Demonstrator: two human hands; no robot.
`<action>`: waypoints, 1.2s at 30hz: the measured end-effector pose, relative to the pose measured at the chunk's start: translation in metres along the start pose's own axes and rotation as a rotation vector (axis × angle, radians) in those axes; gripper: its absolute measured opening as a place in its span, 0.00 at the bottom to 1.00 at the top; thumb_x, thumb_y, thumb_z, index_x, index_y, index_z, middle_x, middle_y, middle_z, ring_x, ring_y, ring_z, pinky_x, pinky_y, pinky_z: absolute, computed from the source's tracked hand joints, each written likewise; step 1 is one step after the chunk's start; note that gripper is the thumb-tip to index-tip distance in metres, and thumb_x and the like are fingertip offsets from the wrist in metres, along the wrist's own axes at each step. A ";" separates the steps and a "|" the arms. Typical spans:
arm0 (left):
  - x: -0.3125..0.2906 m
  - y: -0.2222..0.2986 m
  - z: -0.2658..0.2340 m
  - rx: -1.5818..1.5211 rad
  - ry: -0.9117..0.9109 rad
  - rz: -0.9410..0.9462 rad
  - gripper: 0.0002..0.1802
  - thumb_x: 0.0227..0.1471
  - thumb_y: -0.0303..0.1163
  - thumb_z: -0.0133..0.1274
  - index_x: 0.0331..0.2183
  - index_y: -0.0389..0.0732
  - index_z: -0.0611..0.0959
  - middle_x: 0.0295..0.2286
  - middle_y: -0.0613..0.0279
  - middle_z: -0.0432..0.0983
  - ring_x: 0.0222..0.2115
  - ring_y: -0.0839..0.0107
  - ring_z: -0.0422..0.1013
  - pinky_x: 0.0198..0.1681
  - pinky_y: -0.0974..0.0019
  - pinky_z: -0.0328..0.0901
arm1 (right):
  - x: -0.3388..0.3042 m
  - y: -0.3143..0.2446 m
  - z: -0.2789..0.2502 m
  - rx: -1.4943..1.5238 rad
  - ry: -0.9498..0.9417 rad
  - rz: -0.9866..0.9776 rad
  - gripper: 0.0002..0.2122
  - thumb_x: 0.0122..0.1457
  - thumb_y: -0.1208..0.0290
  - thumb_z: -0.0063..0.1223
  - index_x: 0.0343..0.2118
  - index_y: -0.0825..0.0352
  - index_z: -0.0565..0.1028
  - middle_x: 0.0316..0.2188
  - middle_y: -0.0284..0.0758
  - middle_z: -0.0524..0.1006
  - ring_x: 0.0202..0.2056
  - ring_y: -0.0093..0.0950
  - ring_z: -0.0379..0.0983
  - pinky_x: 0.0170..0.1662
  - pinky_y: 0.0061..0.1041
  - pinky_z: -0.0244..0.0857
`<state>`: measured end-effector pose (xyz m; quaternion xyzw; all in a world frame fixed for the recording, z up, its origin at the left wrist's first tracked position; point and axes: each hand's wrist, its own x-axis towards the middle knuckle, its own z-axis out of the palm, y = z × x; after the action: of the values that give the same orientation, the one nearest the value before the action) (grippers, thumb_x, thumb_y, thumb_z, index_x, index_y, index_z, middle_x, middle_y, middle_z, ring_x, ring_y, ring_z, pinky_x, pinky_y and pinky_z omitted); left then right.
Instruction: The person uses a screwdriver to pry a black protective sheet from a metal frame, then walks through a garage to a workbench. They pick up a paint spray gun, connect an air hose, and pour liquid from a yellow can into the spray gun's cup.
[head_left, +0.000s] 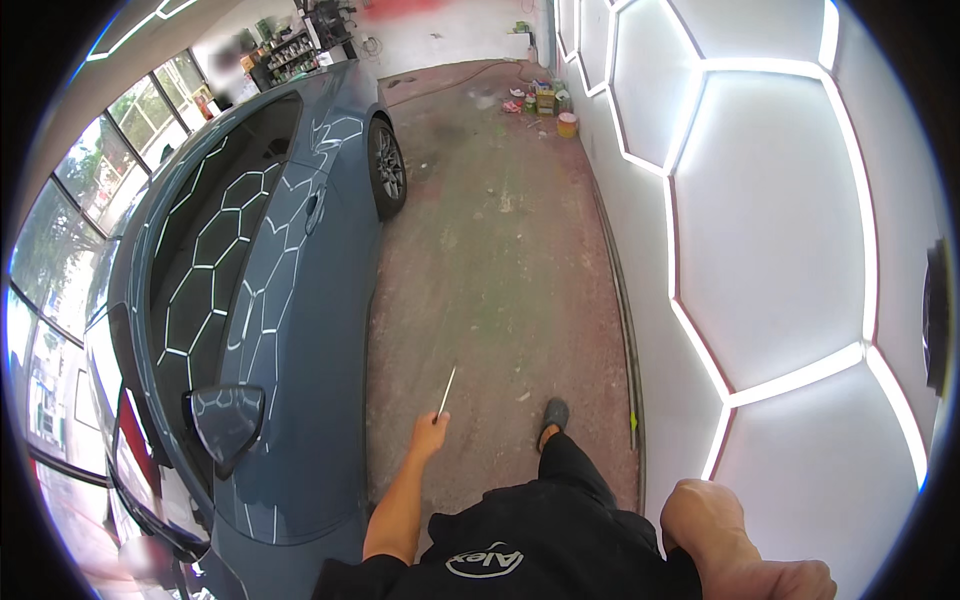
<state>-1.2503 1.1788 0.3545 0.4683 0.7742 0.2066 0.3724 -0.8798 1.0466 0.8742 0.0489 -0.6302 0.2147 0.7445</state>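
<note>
My left hand (429,434) is closed around the dark lower end of a slim, pale, straight rod (449,387). Its shaft points up and away from me, over the floor; I cannot make out its exact kind. To the left is a grey-blue car (320,380), its side apart from that hand. The wing mirror (228,425) juts out from the car's nearer part. Bent at the elbow, my right arm is beside the wall at the lower right. My right hand (800,580) has curled fingers near the lower edge; anything inside them is hidden.
A pale wall (770,220) with glowing hexagonal light strips runs along the right. At its foot lies a long dark pipe or cable (622,300). Farther off are a yellow bucket (567,125) and several small containers. A loose hose (455,83) crosses the far floor.
</note>
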 end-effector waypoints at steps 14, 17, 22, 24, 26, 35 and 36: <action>0.155 0.008 0.053 -0.141 -0.449 -0.836 0.26 0.60 0.46 0.56 0.42 0.28 0.84 0.30 0.50 0.79 0.31 0.60 0.77 0.34 0.54 0.69 | 0.119 0.536 -0.167 -0.152 -0.079 -0.144 0.06 0.57 0.77 0.53 0.29 0.64 0.67 0.19 0.30 0.72 0.15 0.25 0.67 0.19 0.23 0.64; 0.279 0.044 0.040 -0.090 -0.476 -0.808 0.27 0.61 0.47 0.56 0.43 0.28 0.84 0.32 0.48 0.80 0.32 0.58 0.77 0.35 0.53 0.69 | 0.107 0.673 -0.208 -0.382 -0.057 -0.139 0.05 0.57 0.77 0.52 0.32 0.65 0.67 0.21 0.32 0.72 0.16 0.27 0.67 0.21 0.25 0.65; 0.591 0.194 -0.034 0.006 -0.375 -0.753 0.28 0.62 0.48 0.55 0.45 0.29 0.84 0.36 0.46 0.81 0.34 0.56 0.78 0.37 0.52 0.70 | 0.117 0.884 -0.293 -1.024 -0.327 0.664 0.07 0.62 0.83 0.49 0.41 0.68 0.75 0.29 0.42 0.79 0.26 0.39 0.76 0.32 0.35 0.71; 0.719 0.216 -0.114 0.090 -0.052 -0.523 0.29 0.62 0.51 0.53 0.49 0.32 0.83 0.39 0.43 0.82 0.37 0.50 0.79 0.40 0.49 0.71 | 0.104 0.961 -0.309 -1.002 -0.412 0.949 0.06 0.63 0.81 0.49 0.41 0.71 0.76 0.34 0.46 0.81 0.32 0.46 0.79 0.37 0.41 0.72; 0.845 0.354 -0.160 -0.034 0.064 -0.180 0.25 0.63 0.47 0.51 0.44 0.32 0.82 0.24 0.52 0.78 0.24 0.59 0.76 0.29 0.54 0.68 | 0.081 1.008 -0.362 -1.097 -0.637 1.101 0.07 0.64 0.78 0.49 0.42 0.72 0.76 0.39 0.48 0.82 0.38 0.51 0.80 0.41 0.44 0.73; 1.145 0.652 -0.232 -0.244 0.143 0.266 0.22 0.63 0.47 0.53 0.35 0.34 0.79 0.22 0.59 0.71 0.24 0.68 0.68 0.30 0.58 0.64 | 0.035 1.273 -0.524 -1.099 -1.185 1.895 0.21 0.63 0.58 0.53 0.51 0.70 0.78 0.46 0.53 0.81 0.51 0.52 0.76 0.55 0.49 0.68; 1.168 0.632 -0.222 -0.197 0.131 0.237 0.21 0.63 0.46 0.53 0.34 0.34 0.79 0.21 0.59 0.71 0.24 0.68 0.67 0.30 0.58 0.63 | 0.043 1.319 -0.539 -1.120 -1.149 1.816 0.22 0.63 0.57 0.54 0.53 0.69 0.78 0.47 0.53 0.81 0.52 0.52 0.76 0.56 0.48 0.68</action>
<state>-1.3927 2.5129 0.4710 0.5030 0.7122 0.3538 0.3384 -0.8837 2.4334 0.5460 -0.6519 -0.6792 0.3033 -0.1474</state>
